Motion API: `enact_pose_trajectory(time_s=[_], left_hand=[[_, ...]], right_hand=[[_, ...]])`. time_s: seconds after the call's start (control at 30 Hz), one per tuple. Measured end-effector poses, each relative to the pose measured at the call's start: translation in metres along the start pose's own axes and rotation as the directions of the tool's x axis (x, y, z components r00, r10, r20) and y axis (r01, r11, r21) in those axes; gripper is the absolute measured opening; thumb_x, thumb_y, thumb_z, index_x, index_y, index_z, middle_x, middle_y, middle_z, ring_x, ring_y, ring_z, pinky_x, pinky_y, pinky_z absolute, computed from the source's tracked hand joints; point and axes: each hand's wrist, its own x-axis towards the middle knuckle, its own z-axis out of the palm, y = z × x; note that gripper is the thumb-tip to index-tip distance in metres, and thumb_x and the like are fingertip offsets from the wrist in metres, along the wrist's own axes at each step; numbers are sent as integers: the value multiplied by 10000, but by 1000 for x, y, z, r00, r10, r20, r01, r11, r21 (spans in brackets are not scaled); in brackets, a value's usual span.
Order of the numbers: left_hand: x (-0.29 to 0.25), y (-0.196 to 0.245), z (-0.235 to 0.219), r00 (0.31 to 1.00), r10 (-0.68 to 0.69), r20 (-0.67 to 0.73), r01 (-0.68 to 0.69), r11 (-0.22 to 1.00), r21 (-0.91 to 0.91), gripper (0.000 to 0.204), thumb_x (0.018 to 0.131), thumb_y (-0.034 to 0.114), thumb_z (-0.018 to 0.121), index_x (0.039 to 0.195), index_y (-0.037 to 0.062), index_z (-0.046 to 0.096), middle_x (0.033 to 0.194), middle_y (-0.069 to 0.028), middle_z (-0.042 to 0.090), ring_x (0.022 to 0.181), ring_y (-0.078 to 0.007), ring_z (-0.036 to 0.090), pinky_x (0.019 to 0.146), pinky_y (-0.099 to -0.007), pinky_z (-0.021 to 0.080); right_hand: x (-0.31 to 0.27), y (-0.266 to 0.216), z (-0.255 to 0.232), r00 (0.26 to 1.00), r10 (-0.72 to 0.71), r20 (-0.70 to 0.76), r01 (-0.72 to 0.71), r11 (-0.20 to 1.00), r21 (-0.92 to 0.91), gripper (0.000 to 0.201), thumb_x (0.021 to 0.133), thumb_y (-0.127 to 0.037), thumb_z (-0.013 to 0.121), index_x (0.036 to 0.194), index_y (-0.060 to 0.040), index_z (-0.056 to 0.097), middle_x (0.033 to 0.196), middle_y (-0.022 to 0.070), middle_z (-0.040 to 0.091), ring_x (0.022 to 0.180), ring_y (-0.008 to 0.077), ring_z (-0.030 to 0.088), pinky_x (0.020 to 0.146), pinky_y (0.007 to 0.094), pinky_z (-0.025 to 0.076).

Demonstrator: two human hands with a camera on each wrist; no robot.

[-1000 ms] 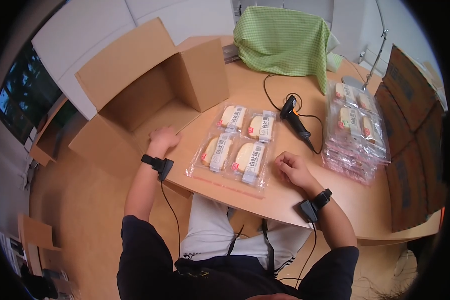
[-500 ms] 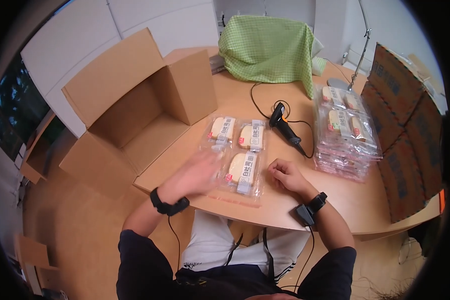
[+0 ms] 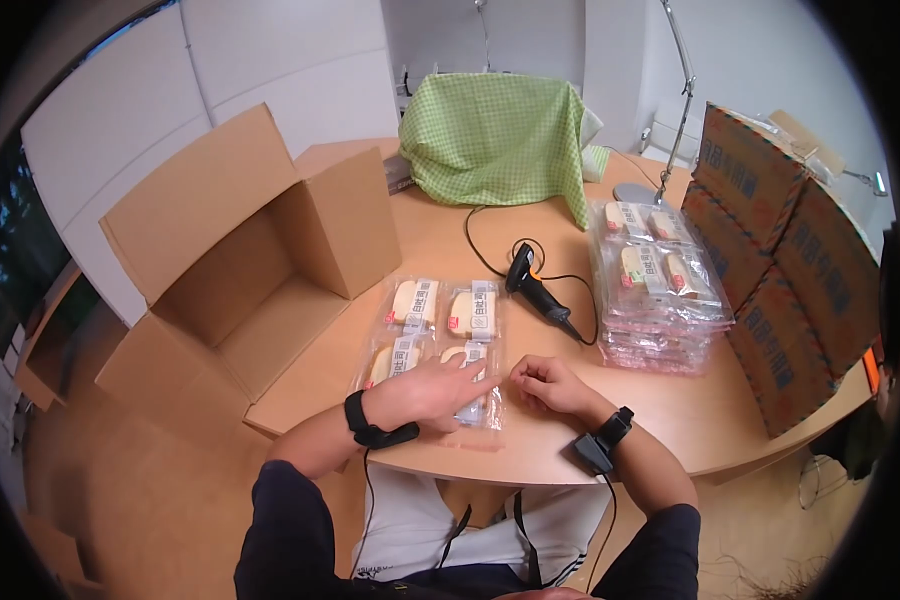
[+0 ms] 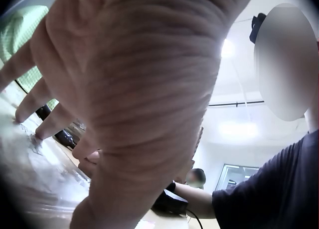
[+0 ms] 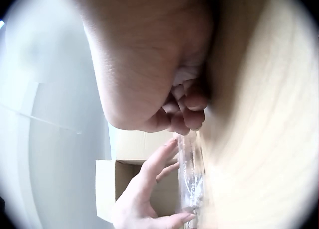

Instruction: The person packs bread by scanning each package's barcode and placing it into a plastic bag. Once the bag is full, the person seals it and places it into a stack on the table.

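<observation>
A flat clear plastic pack of sliced white bread [image 3: 411,303], with printed labels, lies on the table in front of me in the head view. My left hand [image 3: 432,390] is over its near right slice, fingers spread. In the left wrist view, straight fingertips [image 4: 39,135] touch the shiny film. Just right of the pack, my right hand [image 3: 552,386] rests on the tabletop, fingers loosely curled around nothing. The right wrist view shows those fingers bent above the wood, with the left hand [image 5: 137,199] beside the pack's edge beyond.
An open cardboard box [image 3: 348,230] lies on its side at the left, opening toward me. A black barcode scanner [image 3: 540,295] with its cable lies behind the pack. Stacked bread packs [image 3: 660,290] and a printed cardboard panel [image 3: 770,270] stand at the right. A green checked cloth [image 3: 495,140] drapes something behind.
My left hand has moved right, from the table by the box's opening onto the near part of the bread pack. The right hand stays on the table. The head view has shifted.
</observation>
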Motion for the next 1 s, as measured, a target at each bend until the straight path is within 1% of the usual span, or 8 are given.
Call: enact_pose_trajectory(time_s=[0.27, 0.37, 0.47, 0.53, 0.57, 0.67, 0.77, 1.0], left_hand=[[-12, -44, 2, 987, 130, -90, -149, 952, -266, 644, 785, 210, 673, 1348, -7, 450, 1296, -210, 517, 1186, -361, 512, 977, -415, 466], [-13, -51, -2, 979, 108, -175, -163, 925, -343, 502, 829, 208, 651, 1268, 0, 522, 1217, -189, 571, 1087, -330, 575, 867, -379, 523], [-8, -60, -4, 951, 131, -281, -266, 811, -521, 357, 825, 219, 649, 1083, -27, 633, 997, -209, 655, 961, -364, 628, 871, -405, 508], [-2, -66, 3, 931, 149, -333, -306, 816, -490, 345, 821, 222, 653, 1062, -25, 634, 988, -210, 653, 955, -363, 627, 859, -405, 507], [0, -67, 6, 905, 178, -386, -348, 830, -435, 334, 818, 224, 658, 1042, -23, 635, 980, -210, 651, 950, -362, 626, 847, -405, 506], [1, -64, 6, 900, 170, -402, -353, 825, -441, 282, 806, 226, 668, 940, -18, 621, 911, -191, 645, 883, -351, 625, 802, -399, 504], [1, -61, 5, 910, 153, -385, -339, 809, -480, 256, 799, 222, 668, 878, -15, 611, 880, -178, 643, 843, -330, 627, 773, -386, 507], [4, -66, 12, 917, 142, -372, -339, 768, -543, 214, 826, 208, 671, 866, 5, 615, 861, -129, 636, 825, -286, 626, 727, -369, 496]], right_hand=[[-3, -8, 4, 1000, 5, 7, -4, 999, -42, 92, 954, -76, 536, 1009, -32, 596, 716, 5, 591, 596, 64, 546, 519, 246, 448], [-20, -54, 32, 874, -450, 182, 461, 651, -603, 80, 882, -56, 580, 948, -26, 616, 749, 89, 612, 653, 172, 620, 611, 332, 502], [-29, -85, 74, 817, -394, 421, 577, 550, -604, 170, 803, -32, 617, 973, -24, 622, 853, 130, 615, 716, 226, 628, 643, 351, 514], [-28, -87, 104, 699, -343, 628, 715, 313, -625, 223, 762, -54, 624, 977, 5, 616, 932, 134, 609, 830, 256, 623, 695, 366, 521], [-26, -82, 113, 698, -336, 632, 716, 317, -622, 223, 762, -54, 624, 977, 5, 616, 932, 134, 609, 830, 256, 623, 695, 366, 521], [-13, -58, 128, 770, -215, 601, 575, -178, -799, 289, 774, -127, 574, 963, 91, 599, 1004, 205, 602, 956, 312, 585, 768, 358, 521], [-1, -49, 133, 887, -213, 411, 343, -293, -892, 354, 757, -131, 584, 1002, 123, 607, 1001, 246, 593, 953, 331, 586, 764, 351, 521], [16, -54, 151, 962, -120, 244, 192, -336, -922, 333, 752, -109, 601, 1012, 86, 673, 959, 225, 623, 903, 330, 595, 688, 341, 484]])
